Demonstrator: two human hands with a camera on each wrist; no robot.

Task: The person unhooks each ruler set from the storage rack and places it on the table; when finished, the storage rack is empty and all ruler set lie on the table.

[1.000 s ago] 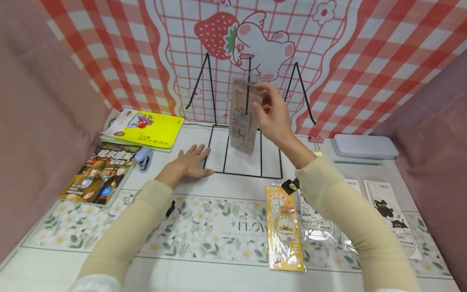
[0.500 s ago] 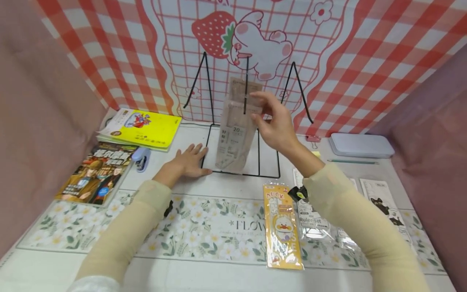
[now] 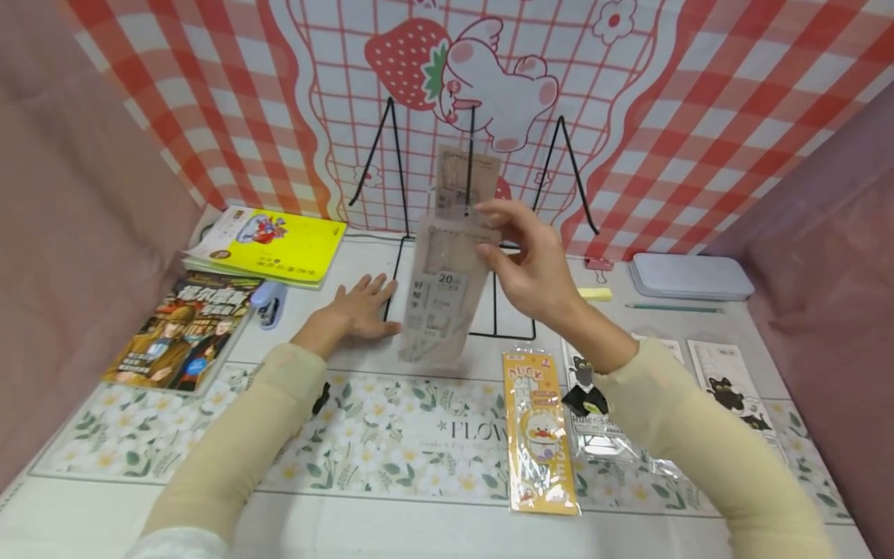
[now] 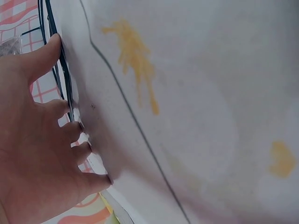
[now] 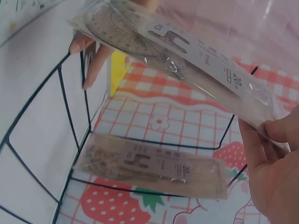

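My right hand (image 3: 534, 268) pinches the upper edge of a clear-packaged ruler set (image 3: 440, 310), tilted in front of a black wire display rack (image 3: 399, 175). In the right wrist view, a protractor and a label reading 20 show through its plastic bag (image 5: 196, 56). A second ruler set (image 3: 452, 175) hangs behind it on the rack's middle hook, and it shows whole in the right wrist view. My left hand (image 3: 356, 312) lies spread on the table at the left side of the rack's base. The left wrist view shows its fingertips touching the tabletop (image 4: 196, 93) and the thumb at the wire.
At left lie a yellow book (image 3: 293, 248), a magazine (image 3: 185, 334) and a purple stapler (image 3: 268, 304). A yellow duck ruler set (image 3: 540, 435) and several cat ruler sets (image 3: 726, 380) lie front right. A pencil case (image 3: 691, 276) and pencil (image 3: 673, 308) sit behind them.
My right hand has drawn the front ruler set off the middle hook, down and toward me. The one behind it has come into view. The left hand has stayed in place.
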